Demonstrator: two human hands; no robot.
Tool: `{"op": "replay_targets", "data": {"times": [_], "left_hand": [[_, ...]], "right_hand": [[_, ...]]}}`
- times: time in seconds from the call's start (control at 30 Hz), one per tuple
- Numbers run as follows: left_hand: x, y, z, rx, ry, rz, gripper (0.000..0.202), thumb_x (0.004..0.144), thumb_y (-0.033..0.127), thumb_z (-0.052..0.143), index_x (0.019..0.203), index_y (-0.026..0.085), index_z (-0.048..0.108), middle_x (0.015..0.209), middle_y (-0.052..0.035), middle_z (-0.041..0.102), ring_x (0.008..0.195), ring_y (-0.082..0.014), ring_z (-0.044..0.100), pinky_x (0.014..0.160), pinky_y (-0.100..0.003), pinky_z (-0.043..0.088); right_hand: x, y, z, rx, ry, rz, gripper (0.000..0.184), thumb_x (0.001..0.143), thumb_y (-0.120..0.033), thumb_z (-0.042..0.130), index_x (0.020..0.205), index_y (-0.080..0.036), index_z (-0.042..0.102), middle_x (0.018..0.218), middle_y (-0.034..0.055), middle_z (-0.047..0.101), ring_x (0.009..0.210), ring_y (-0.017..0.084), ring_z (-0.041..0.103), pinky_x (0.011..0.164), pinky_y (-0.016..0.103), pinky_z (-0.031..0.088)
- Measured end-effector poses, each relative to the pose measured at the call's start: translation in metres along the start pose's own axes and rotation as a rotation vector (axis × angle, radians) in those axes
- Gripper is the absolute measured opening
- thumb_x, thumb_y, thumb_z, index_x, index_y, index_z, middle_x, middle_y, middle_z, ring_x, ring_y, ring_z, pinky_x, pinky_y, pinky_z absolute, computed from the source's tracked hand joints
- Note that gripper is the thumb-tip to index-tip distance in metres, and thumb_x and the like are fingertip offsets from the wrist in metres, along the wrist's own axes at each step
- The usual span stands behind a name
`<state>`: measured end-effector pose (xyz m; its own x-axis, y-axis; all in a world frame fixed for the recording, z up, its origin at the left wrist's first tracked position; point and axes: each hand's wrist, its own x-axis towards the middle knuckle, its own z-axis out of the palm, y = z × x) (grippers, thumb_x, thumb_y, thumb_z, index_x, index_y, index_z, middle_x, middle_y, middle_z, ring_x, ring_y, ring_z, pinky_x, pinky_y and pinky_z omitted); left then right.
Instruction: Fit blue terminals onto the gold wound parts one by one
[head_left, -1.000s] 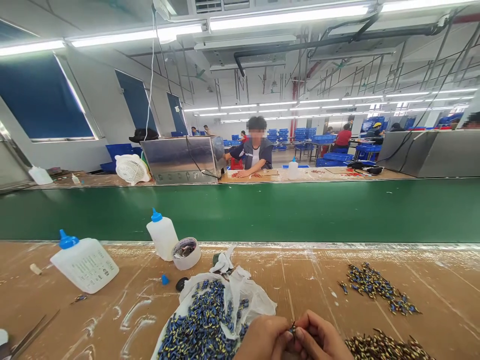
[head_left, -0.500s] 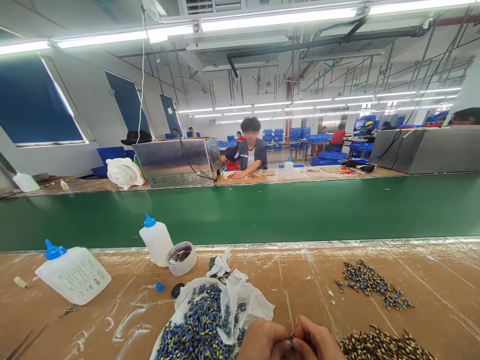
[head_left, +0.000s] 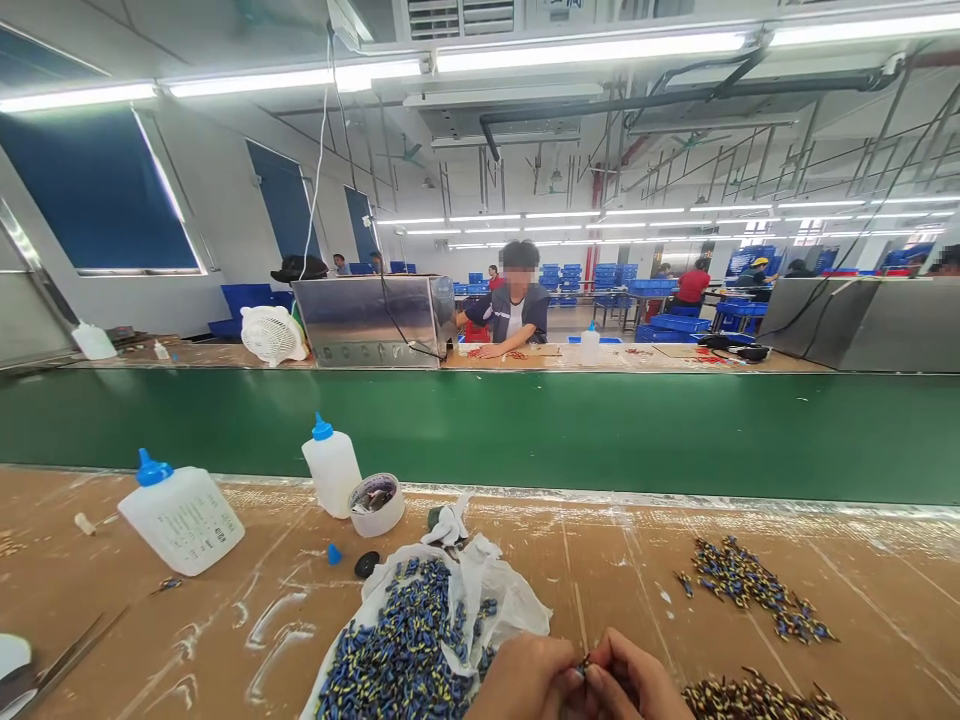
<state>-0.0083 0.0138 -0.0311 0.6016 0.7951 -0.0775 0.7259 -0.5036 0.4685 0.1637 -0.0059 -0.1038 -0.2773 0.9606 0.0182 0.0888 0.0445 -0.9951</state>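
At the bottom middle of the head view, my left hand and my right hand meet fingertip to fingertip. Both are closed in a pinch around a tiny dark part, mostly covered by the fingers. Just left of my left hand, a white plastic bag lies spread out under a heap of small blue-and-yellow parts. By my right hand is a pile of small dark-and-cream parts. Farther up on the right lies a looser group of blue, yellow and black parts.
Two white squeeze bottles, one leaning and one upright, stand left, with a tape roll beside them. Tweezers lie at lower left. A green belt crosses beyond the brown tabletop; a co-worker sits behind it.
The view has turned a little to the left, so the bottles and background sit farther right. Both hands stay together at nearly the same spot, still pinching the tiny part.
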Motion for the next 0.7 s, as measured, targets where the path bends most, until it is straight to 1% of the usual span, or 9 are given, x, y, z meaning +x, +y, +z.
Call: {"op": "replay_targets", "data": {"times": [0.1, 0.2, 0.33, 0.43, 0.5, 0.6, 0.7], "left_hand": [[-0.003, 0.001, -0.002, -0.039, 0.032, 0.034, 0.018, 0.079, 0.015, 0.049, 0.069, 0.017, 0.064, 0.068, -0.0023, 0.068, 0.060, -0.0131, 0.057, 0.050, -0.020, 0.027], [-0.003, 0.002, -0.001, -0.057, 0.030, 0.039, 0.019, 0.077, 0.014, 0.051, 0.065, 0.016, 0.064, 0.067, -0.0030, 0.069, 0.059, -0.0130, 0.058, 0.049, -0.020, 0.026], [0.001, 0.005, 0.002, -0.033, 0.019, 0.026, 0.017, 0.074, 0.013, 0.053, 0.063, 0.016, 0.066, 0.066, -0.0043, 0.070, 0.060, -0.0149, 0.061, 0.048, -0.022, 0.025], [0.003, 0.006, 0.005, 0.001, 0.012, 0.011, 0.016, 0.073, 0.013, 0.054, 0.062, 0.016, 0.065, 0.065, -0.0056, 0.070, 0.061, -0.0171, 0.064, 0.047, -0.023, 0.024], [0.001, 0.006, 0.006, 0.018, 0.024, 0.011, 0.017, 0.074, 0.014, 0.053, 0.062, 0.016, 0.065, 0.066, -0.0059, 0.071, 0.062, -0.0183, 0.065, 0.048, -0.024, 0.024], [-0.003, 0.008, 0.003, -0.024, 0.041, 0.047, 0.020, 0.078, 0.014, 0.050, 0.067, 0.017, 0.066, 0.071, -0.0050, 0.072, 0.067, -0.0184, 0.066, 0.053, -0.023, 0.031], [-0.007, 0.010, -0.004, -0.066, 0.038, 0.079, 0.022, 0.083, 0.015, 0.047, 0.072, 0.018, 0.066, 0.076, -0.0047, 0.071, 0.073, -0.0184, 0.065, 0.060, -0.023, 0.036]], "right_hand": [[-0.002, -0.006, -0.002, -0.020, -0.044, 0.011, 0.056, 0.080, -0.076, 0.040, 0.076, -0.020, 0.043, 0.059, 0.0007, 0.056, 0.049, 0.013, 0.050, 0.048, 0.022, 0.038], [-0.004, -0.005, -0.003, -0.083, -0.050, -0.001, 0.056, 0.082, -0.075, 0.038, 0.075, -0.021, 0.043, 0.058, 0.0021, 0.058, 0.049, 0.014, 0.051, 0.047, 0.022, 0.038], [-0.004, 0.000, -0.003, -0.162, -0.036, -0.038, 0.054, 0.083, -0.075, 0.036, 0.072, -0.021, 0.041, 0.056, 0.0033, 0.060, 0.048, 0.014, 0.052, 0.046, 0.023, 0.036], [-0.005, -0.001, -0.001, -0.214, 0.002, -0.051, 0.052, 0.085, -0.072, 0.035, 0.071, -0.022, 0.040, 0.056, 0.0033, 0.060, 0.048, 0.015, 0.054, 0.046, 0.023, 0.036], [-0.006, -0.005, -0.001, -0.239, 0.002, -0.057, 0.049, 0.088, -0.068, 0.036, 0.072, -0.022, 0.041, 0.056, 0.0029, 0.060, 0.048, 0.015, 0.054, 0.047, 0.023, 0.036], [-0.012, -0.016, 0.001, -0.224, 0.001, -0.077, 0.045, 0.091, -0.062, 0.037, 0.074, -0.021, 0.043, 0.059, 0.0027, 0.060, 0.050, 0.015, 0.054, 0.050, 0.023, 0.038], [-0.018, -0.028, 0.002, -0.174, 0.051, -0.072, 0.041, 0.093, -0.056, 0.040, 0.074, -0.020, 0.046, 0.062, 0.0022, 0.059, 0.054, 0.014, 0.052, 0.052, 0.024, 0.039]]}}
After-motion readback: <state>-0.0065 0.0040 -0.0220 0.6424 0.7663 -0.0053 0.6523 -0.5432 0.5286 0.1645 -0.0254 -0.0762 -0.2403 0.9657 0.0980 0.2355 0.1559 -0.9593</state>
